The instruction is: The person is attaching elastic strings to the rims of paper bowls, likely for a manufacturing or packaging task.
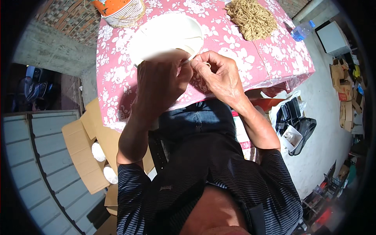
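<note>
A round white basin-like piece (172,31), washed out by glare, lies on the flowered tablecloth. My left hand (166,76), mostly in shadow, is closed at its near rim; the hand's back hides the fingertips. Right beside it, my right hand (221,74) pinches thumb and forefinger together at the rim. A small loop of pale cord (208,65) shows between its curled fingers. A loose heap of tan cord (252,19) lies at the far right of the table, with a thin strand running from it toward the near edge.
The pink tablecloth (111,78) covers the table before me. An orange bucket (111,7) with cord wound round it stands far left, a plastic bottle (302,31) at the right edge. A cardboard box (84,147) with white pieces is at lower left; bags and a white tub (291,138) lie right.
</note>
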Available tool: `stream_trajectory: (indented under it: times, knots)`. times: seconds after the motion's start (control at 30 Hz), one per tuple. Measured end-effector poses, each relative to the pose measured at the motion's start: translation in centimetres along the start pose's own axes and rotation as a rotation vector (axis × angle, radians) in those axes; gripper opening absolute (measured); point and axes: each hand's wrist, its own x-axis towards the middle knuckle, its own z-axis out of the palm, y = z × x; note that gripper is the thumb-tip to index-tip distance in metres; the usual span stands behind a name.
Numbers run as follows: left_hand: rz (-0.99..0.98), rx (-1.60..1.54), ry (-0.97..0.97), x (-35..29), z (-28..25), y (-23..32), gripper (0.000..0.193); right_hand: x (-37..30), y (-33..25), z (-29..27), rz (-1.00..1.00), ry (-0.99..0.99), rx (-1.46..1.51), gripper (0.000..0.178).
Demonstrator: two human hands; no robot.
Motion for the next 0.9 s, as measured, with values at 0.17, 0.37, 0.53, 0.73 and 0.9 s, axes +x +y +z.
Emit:
stream_trajectory:
  times: [0.17,0.37,0.53,0.73,0.9]
  knots:
    - [0.030,-0.010,-0.007,-0.2,0.1,-0.2,0.008,0.2,0.3,-0.1,0.051,-0.031,0.087,0.018]
    - [0.032,-0.094,-0.095,-0.2,-0.9,-0.2,0.017,0.4,-0.6,-0.8,0.199,-0.120,0.191,0.021]
    - [-0.016,-0.111,-0.291,0.9,-2.4,-1.3,0.018,0.5,-0.8,-0.9,0.189,-0.120,0.153,0.022]
    - [0.032,-0.245,-0.341,2.4,-1.9,-2.3,0.015,0.3,-1.2,-0.9,0.173,-0.121,0.144,0.021]
    - [0.217,-0.251,-0.285,2.7,-1.5,-2.9,0.011,0.2,-1.0,-1.0,0.144,-0.090,0.094,0.022]
